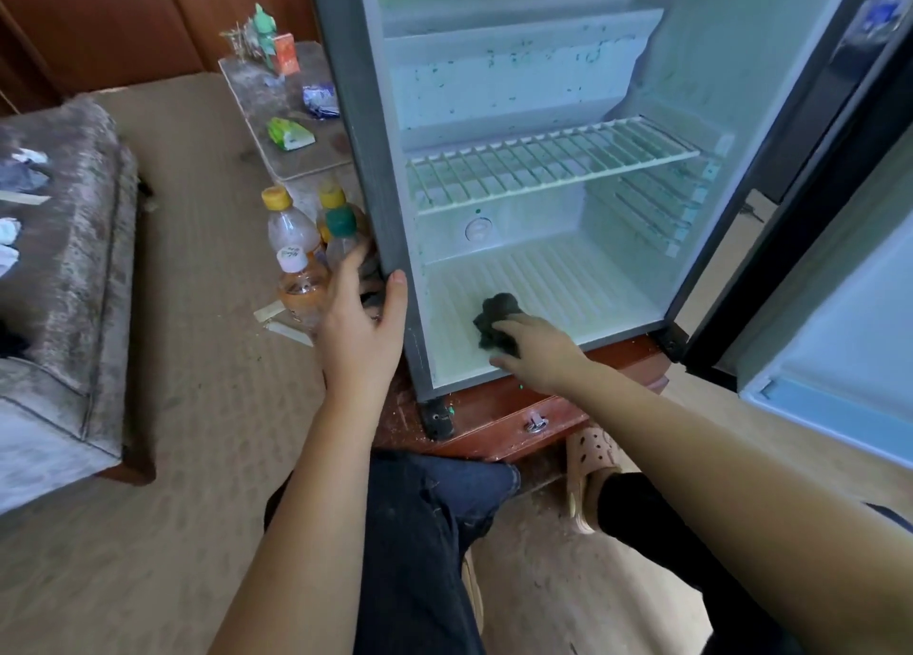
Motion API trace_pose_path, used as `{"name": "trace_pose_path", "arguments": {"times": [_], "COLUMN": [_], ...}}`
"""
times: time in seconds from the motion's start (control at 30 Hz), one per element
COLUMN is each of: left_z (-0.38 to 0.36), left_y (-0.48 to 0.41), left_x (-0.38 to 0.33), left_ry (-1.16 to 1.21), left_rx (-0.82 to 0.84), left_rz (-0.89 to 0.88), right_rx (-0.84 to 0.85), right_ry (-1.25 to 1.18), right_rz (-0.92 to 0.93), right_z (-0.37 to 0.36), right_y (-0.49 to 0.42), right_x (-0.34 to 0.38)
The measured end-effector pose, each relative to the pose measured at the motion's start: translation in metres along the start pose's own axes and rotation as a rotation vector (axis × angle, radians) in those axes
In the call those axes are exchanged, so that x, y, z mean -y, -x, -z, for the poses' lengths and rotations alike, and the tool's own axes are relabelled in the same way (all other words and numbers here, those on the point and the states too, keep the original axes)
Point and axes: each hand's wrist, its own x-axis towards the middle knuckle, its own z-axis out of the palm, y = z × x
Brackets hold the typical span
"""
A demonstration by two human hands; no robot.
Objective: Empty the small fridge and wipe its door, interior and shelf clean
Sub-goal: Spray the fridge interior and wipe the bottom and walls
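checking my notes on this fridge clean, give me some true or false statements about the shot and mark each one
1. The right hand holds a dark cloth against the fridge floor. True.
2. The left hand holds a bottle. False: it grips the fridge frame at its left front edge.
3. The wire shelf carries bottles. False: the shelf is bare; the bottles stand outside, left of the fridge.
4. The fridge door is open. True.
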Motion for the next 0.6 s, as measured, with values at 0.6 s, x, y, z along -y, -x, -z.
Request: {"name": "trace_pose_path", "arguments": {"times": [0.6], "left_z": [0.061], "left_y": [-0.071], "left_x": [-0.140], "left_ry": [-0.052], "left_rx": [-0.130], "left_rz": [-0.436], "right_rx": [-0.564], "right_ry": [-0.275], "right_rz": [0.190], "right_z": [0.168], "right_y": [0.061], "right_x": [0.031]}}
